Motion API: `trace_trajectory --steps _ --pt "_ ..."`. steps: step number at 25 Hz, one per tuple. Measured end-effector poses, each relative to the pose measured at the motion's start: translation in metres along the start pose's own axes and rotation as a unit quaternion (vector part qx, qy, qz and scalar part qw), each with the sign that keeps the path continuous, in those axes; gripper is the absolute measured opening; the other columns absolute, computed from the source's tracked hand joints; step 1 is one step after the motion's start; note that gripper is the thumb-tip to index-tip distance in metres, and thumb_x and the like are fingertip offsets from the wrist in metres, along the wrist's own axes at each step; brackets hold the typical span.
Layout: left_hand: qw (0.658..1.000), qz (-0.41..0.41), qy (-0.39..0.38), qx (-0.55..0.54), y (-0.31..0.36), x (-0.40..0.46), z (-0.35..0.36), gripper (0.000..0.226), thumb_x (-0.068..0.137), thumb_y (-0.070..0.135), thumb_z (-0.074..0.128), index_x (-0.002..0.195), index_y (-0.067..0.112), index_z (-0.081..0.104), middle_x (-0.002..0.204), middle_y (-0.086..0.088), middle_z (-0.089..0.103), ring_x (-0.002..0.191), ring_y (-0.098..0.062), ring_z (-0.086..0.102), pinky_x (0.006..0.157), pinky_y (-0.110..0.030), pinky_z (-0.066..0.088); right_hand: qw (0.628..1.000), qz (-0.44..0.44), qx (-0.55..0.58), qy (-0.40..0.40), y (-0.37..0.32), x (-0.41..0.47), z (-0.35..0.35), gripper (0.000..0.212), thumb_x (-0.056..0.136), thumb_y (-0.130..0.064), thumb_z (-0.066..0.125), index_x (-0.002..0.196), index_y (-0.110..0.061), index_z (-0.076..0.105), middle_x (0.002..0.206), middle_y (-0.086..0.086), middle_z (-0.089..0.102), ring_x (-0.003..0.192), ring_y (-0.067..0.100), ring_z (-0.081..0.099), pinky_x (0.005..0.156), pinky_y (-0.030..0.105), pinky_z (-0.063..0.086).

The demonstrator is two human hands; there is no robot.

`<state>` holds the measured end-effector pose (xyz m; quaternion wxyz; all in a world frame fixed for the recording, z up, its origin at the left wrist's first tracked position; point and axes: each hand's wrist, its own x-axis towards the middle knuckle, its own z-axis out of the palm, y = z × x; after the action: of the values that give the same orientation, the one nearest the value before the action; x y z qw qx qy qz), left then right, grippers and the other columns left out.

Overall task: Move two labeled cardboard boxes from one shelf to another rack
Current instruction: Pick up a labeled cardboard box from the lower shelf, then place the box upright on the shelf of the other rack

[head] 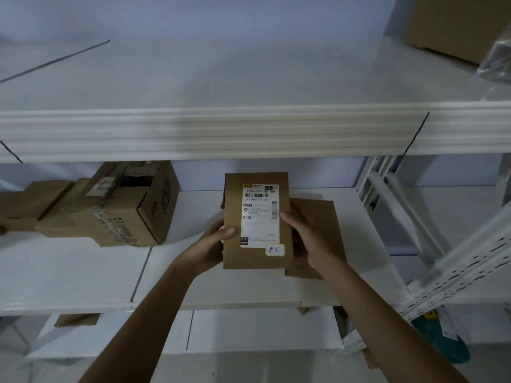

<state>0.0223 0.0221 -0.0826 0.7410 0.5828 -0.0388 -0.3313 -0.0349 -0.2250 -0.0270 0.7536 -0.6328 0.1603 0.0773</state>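
Observation:
A flat brown labeled box (257, 219) with a white shipping label reading B748 is held above the middle white shelf (83, 269). My left hand (210, 244) grips its left edge, thumb on the front. My right hand (307, 239) grips its right edge. Just behind and to the right, a second flat brown box (318, 217) lies on the shelf, partly hidden by my right hand and the first box.
A larger taped cardboard box (116, 205) and another brown box (25, 203) sit at the shelf's left. The upper shelf (221, 128) holds a carton (453, 23) and a plastic bag (497, 59) at right. A perforated white upright (456, 275) stands right. Lower shelves hold small items.

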Motion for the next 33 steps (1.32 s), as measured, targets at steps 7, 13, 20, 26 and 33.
trace_trajectory --steps 7,13,20,26,33 --pt "1.0 0.024 0.002 -0.018 -0.004 -0.032 -0.001 0.099 0.066 0.041 0.086 0.151 0.02 0.04 0.146 -0.02 0.054 0.133 -0.044 0.051 0.111 -0.063 0.035 0.999 -0.02 0.016 -0.038 0.014 -0.01 0.01 0.045 0.089 -0.027 0.067 0.128 -0.044 0.052 0.104 -0.006 0.073 0.096 0.014 0.067 0.072 0.031 0.05" --pt "0.998 0.046 0.011 -0.036 -0.014 -0.103 -0.031 0.095 0.068 0.038 0.087 0.15 0.02 0.043 0.148 -0.018 0.052 0.138 -0.043 0.046 0.115 -0.063 0.029 0.997 -0.043 0.008 -0.059 0.031 -0.054 0.065 0.045 0.088 -0.026 0.07 0.127 -0.043 0.057 0.102 -0.007 0.078 0.106 0.019 0.071 0.085 0.038 0.055" --pt "0.992 0.084 0.072 -0.057 -0.027 -0.3 -0.129 0.096 0.067 0.034 0.088 0.15 0.018 0.043 0.15 -0.018 0.051 0.142 -0.045 0.04 0.118 -0.062 0.025 0.992 -0.054 -0.008 -0.118 0.081 -0.149 0.232 0.043 0.089 -0.026 0.068 0.128 -0.041 0.056 0.112 0.0 0.075 0.114 0.029 0.066 0.086 0.041 0.052" --pt "0.981 0.126 0.137 -0.053 0.001 -0.468 -0.199 0.094 0.073 0.03 0.083 0.151 0.009 0.037 0.145 -0.024 0.053 0.11 -0.032 0.068 0.078 -0.04 0.061 0.976 -0.067 -0.012 -0.208 0.085 -0.215 0.392 0.038 0.088 -0.023 0.069 0.116 -0.046 0.059 0.1 -0.005 0.078 0.108 0.028 0.069 0.076 0.037 0.055" --pt "0.959 0.23 0.163 0.037 0.117 -0.596 -0.28 0.091 0.053 0.041 0.093 0.132 0.016 0.055 0.118 -0.006 0.076 0.101 -0.021 0.076 0.078 -0.034 0.061 0.933 -0.175 -0.021 -0.314 0.006 -0.232 0.565 0.056 0.079 -0.033 0.078 0.129 -0.039 0.055 0.119 0.006 0.072 0.11 0.027 0.068 0.091 0.046 0.054"
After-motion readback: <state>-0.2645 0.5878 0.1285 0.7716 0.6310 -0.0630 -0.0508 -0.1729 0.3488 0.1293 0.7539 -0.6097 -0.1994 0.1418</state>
